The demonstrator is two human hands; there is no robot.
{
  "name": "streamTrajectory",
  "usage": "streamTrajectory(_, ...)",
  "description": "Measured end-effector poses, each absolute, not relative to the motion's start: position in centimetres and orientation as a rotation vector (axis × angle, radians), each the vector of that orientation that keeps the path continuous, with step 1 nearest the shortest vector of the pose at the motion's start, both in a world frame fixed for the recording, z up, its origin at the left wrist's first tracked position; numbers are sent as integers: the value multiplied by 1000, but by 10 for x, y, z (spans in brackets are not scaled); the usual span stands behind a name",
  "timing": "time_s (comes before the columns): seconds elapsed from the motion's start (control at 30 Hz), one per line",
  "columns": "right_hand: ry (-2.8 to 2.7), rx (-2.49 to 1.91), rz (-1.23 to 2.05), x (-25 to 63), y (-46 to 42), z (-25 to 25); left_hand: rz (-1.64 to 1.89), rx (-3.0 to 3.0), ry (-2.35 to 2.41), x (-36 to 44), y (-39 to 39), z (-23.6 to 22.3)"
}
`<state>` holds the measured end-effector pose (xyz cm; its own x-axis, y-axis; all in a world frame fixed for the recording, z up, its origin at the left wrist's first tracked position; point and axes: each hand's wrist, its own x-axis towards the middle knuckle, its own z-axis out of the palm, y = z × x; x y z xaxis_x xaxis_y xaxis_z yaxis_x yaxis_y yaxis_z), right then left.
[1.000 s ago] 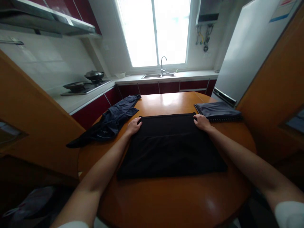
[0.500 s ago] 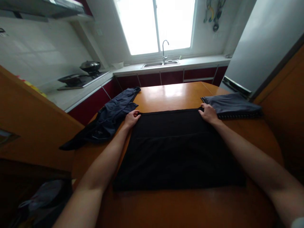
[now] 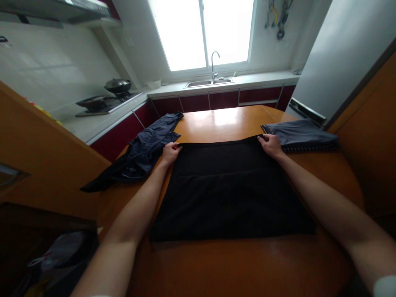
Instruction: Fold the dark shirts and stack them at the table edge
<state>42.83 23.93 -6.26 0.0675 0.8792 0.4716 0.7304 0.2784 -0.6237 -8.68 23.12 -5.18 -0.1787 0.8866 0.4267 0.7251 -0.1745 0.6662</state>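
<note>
A black folded garment (image 3: 232, 194) lies spread in front of me on the wooden table (image 3: 222, 264). My left hand (image 3: 170, 154) pinches its far left corner between thumb and fingers. At the far right corner, my right hand (image 3: 270, 146) grips the same edge, which is lifted slightly there. What kind of garment it is cannot be made out. Beside my left hand lies a crumpled dark blue garment (image 3: 144, 146), one black end stretching toward the table's left edge. Just past my right hand rests a folded grey garment (image 3: 300, 131) on a dark one with a dotted edge.
A stove with a lidded wok (image 3: 118, 86) and a pan (image 3: 91, 103) stands on the left counter. Under the window are a sink (image 3: 199, 84) and tap (image 3: 213, 66). A fridge (image 3: 334, 62) is at the right. Bags (image 3: 62, 251) sit low at the left.
My view has tipped downward. Both hands have closed on the garment's far corners, and its far edge has risen a little from the table, more on the right side.
</note>
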Motion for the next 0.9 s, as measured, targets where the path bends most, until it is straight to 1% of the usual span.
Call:
streamTrajectory(0.2,-1614,-1342,273,423,227,-54,1366,1811,1816,-88,227,-50)
streamTrajectory(0.37,-1531,-1346,315,419,209,-45,1430,1798,1756,-84,211,-42)
streamTrajectory(0.67,-1565,-1264,280,452,158,-53,1472,1808,1563,-85,146,-31)
streamTrajectory(0.9,-1665,-1122,241,472,97,-43,1434,1948,1508,-96,95,-23)
